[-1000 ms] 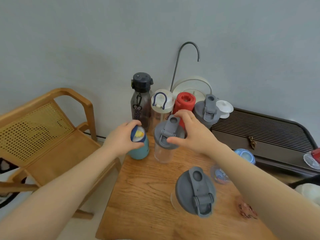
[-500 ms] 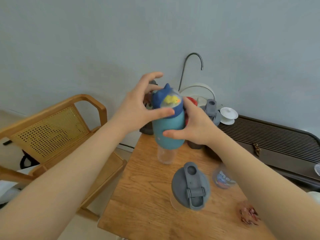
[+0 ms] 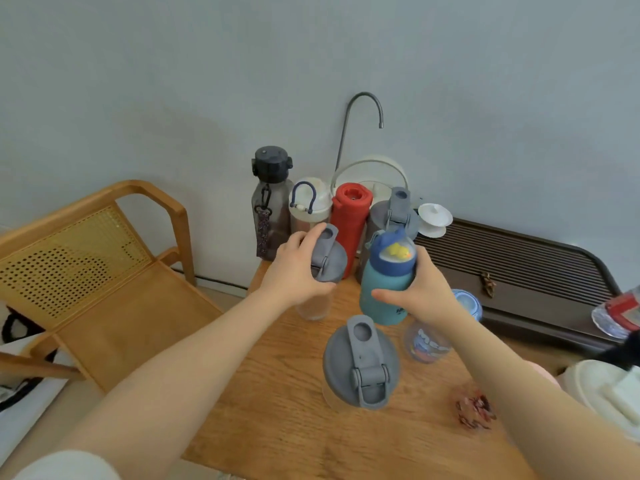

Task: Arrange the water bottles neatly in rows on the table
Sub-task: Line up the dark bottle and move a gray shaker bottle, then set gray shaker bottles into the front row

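Note:
On the wooden table (image 3: 277,427), a back row holds a dark grey bottle (image 3: 269,199), a cream-lidded bottle (image 3: 308,206), a red bottle (image 3: 349,220) and a grey-lidded bottle (image 3: 394,216). My left hand (image 3: 298,271) grips the grey lid of a clear bottle (image 3: 327,261) standing in front of that row. My right hand (image 3: 426,289) holds a teal bottle with a blue duck lid (image 3: 386,285) upright beside it. Nearer me stand a clear bottle with a large grey lid (image 3: 362,365) and a small blue printed bottle (image 3: 429,341).
A wicker-backed wooden chair (image 3: 86,265) stands left of the table. Behind the row are a white kettle with a curved metal spout (image 3: 367,168) and a white lid (image 3: 434,218). A dark slatted tray (image 3: 519,265) lies to the right. Dried red flowers (image 3: 474,408) lie on the table.
My right hand has taken the teal bottle from both hands and lowered it to the right. My left hand let it go and moved onto the clear bottle's grey lid.

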### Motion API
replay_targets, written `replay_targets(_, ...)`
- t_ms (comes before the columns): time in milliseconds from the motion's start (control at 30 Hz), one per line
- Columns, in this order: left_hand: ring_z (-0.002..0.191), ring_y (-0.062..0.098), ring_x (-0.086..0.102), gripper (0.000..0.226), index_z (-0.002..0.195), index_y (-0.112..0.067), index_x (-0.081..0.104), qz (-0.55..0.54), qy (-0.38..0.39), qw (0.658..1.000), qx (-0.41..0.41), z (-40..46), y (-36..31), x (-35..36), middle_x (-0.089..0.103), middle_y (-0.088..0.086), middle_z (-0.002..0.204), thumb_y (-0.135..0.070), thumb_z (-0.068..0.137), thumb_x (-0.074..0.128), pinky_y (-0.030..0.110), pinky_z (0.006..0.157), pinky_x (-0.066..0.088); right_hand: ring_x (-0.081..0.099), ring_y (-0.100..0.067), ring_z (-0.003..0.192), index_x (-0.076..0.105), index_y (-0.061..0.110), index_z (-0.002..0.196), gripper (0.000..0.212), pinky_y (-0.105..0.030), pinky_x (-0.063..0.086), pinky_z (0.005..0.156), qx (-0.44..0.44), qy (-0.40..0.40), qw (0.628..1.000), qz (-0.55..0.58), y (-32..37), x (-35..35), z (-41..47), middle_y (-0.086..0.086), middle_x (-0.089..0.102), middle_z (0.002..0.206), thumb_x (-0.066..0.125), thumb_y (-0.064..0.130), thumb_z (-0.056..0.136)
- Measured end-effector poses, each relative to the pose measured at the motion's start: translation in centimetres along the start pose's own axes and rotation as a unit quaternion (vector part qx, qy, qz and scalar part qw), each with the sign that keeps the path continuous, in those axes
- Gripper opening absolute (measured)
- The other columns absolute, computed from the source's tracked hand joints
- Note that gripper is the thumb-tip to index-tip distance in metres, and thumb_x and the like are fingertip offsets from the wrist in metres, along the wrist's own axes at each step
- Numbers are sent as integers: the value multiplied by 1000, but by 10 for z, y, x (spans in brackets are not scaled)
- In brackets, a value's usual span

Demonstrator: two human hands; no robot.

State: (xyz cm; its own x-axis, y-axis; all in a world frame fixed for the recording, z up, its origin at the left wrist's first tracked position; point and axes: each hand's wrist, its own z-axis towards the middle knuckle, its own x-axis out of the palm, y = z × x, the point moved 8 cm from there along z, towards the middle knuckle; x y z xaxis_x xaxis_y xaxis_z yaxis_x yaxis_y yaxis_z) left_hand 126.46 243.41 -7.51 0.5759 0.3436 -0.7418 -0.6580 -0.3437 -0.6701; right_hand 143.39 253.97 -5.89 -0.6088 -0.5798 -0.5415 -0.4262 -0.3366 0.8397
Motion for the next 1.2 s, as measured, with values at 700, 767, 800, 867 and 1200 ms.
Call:
replay_targets(700,126,19,33,97,139,-34,22,-25,-79,996,-14,-4,72,-59,35,-3,140,-41,62,81,38,101,35,53,-16,97,36,14,126,81,-28,41,79,94,26,991,-93,-57,67,18,3,54,105,85,14,61)
replay_targets(767,128,21,31,98,141,-32,20,-20,-76,997,-15,-2,71,-59,33,-1,141,-40,64,80,39,101,35,53,-15,98,36,15,126,79,-29,42,80,120,3,990,-72,-65,58,8,2,54,106,84,14,63)
replay_targets(800,130,23,29,98,142,-30,18,-8,-73,997,-17,-2,71,-58,31,1,143,-40,65,79,40,103,33,52,-15,98,36,15,126,79,-29,42,80,130,-5,989,-70,-67,55,5,2,54,106,83,15,63)
replay_targets(867,137,29,18,99,144,-26,13,70,-73,995,-24,-4,66,-59,19,8,150,-44,68,75,44,109,23,51,-15,98,35,15,127,79,-29,41,80,143,-12,987,-69,-69,51,-1,2,53,107,83,16,64)
replay_targets(1200,129,13,32,59,130,-15,44,29,122,936,330,-74,-73,-2,40,4,140,-47,82,52,36,106,33,53,-15,90,36,11,121,70,-27,38,75,150,2,985,-84,-65,46,-36,3,55,100,79,26,69)
